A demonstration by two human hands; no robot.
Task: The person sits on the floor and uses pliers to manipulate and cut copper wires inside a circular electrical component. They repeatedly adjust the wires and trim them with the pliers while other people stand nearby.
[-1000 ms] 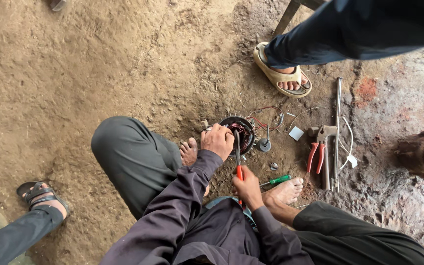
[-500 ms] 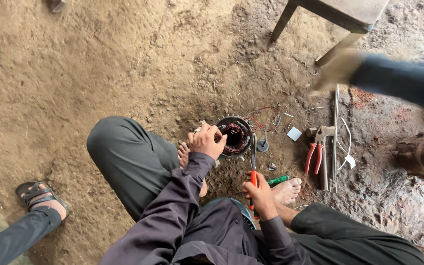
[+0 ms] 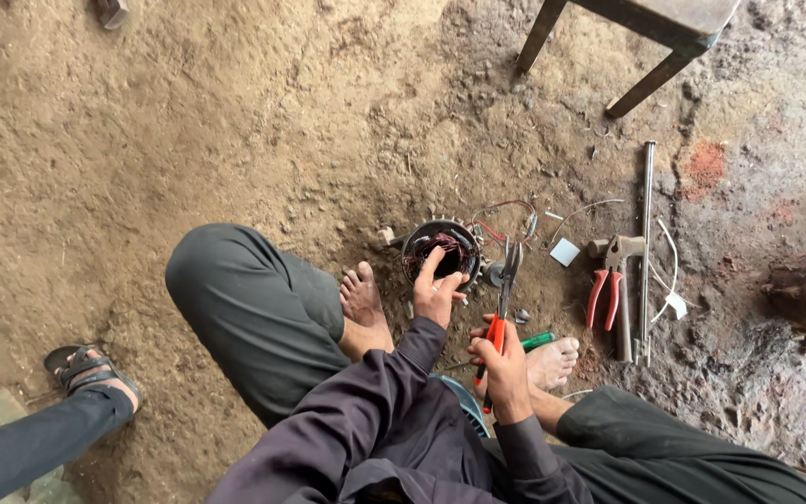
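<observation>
Dirt floor (image 3: 188, 140) under me, motor stator (image 3: 440, 250) between my feet, left hand (image 3: 437, 294) fingers pressed on its rim, right hand (image 3: 506, 369) gripping orange-handled pliers (image 3: 501, 313); risk: jaws slip, nick copper winding.

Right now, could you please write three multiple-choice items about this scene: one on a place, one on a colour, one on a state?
1. Where does the left hand rest?
A. on the round metal motor stator with copper windings
B. on the stool
C. on the sandal

2. What colour are the handles of the pliers in the right hand?
A. blue
B. red-orange
C. yellow

3. How are the second red-handled pliers?
A. held
B. hanging
C. lying on the dirt ground

A: fingers reach into it. B: handles show. C: no hand touches them.
</observation>
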